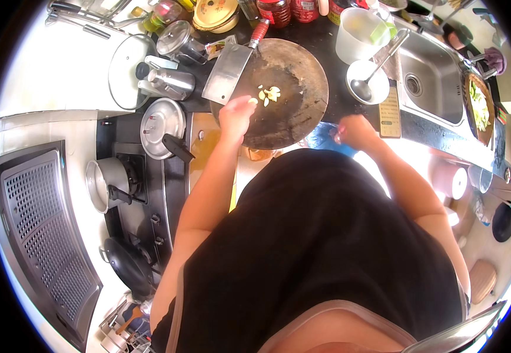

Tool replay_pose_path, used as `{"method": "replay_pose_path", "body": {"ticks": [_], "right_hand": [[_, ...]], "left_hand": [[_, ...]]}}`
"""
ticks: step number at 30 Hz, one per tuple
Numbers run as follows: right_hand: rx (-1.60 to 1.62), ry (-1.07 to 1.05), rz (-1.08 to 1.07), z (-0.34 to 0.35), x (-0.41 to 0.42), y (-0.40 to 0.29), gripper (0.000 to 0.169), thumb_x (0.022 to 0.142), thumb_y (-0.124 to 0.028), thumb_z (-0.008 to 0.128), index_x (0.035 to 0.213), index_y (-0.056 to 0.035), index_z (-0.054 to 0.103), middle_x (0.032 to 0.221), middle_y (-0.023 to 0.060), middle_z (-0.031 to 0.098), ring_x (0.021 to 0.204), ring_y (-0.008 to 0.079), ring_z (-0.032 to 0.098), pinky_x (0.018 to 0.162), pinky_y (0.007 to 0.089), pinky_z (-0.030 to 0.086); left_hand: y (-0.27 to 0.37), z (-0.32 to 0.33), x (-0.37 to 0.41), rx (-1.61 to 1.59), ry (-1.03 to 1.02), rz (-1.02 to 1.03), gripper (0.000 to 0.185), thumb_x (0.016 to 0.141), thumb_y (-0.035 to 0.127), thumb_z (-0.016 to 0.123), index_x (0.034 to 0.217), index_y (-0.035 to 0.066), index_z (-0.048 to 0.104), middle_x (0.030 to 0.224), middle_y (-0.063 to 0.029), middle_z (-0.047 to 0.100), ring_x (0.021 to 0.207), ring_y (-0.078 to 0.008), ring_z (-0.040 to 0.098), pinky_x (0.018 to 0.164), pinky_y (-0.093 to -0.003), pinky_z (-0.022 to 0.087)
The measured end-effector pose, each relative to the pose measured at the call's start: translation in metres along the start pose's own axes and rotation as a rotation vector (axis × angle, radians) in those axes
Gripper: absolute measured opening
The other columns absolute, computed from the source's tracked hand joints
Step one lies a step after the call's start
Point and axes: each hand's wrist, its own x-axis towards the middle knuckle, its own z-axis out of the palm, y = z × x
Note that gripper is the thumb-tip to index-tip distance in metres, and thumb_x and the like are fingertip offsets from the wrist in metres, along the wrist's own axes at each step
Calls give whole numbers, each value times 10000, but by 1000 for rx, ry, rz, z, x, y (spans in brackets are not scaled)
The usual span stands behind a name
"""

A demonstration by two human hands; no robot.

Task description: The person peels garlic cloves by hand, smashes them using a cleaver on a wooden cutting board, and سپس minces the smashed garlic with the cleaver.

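Note:
Several pale peeled garlic cloves or pieces [272,93] lie near the middle of a round wooden chopping board [305,84]. My left hand [236,117] is over the board's left side, with one pale piece [253,101] pinched at the fingertips. A cleaver [229,68] with a red handle rests across the board's upper left edge, its blade partly beyond the rim. My right hand [356,131] is right of the board, above a blue plastic bag [326,137] at the counter's front edge. Its fingers are curled; whether they hold something small cannot be made out.
A white bowl with a ladle [361,89], a translucent tub [356,39] and a phone [389,115] stand right of the board, before the steel sink [432,75]. Jars line the back. A metal pitcher [176,83] and a pot lid [162,128] are at the left.

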Motion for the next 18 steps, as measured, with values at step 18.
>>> {"method": "replay_pose_path", "body": {"ticks": [18], "right_hand": [[-345,470,-557,-82,182,-131,169,822,-145,547,967,-76,601,926,125,667,916,313,641,847,437,493]], "left_hand": [[-2,-35,-27,452,106,427,183,797,145,707,949,47,676,789,-98,642,652,-214,614,614,-320,490]]}}
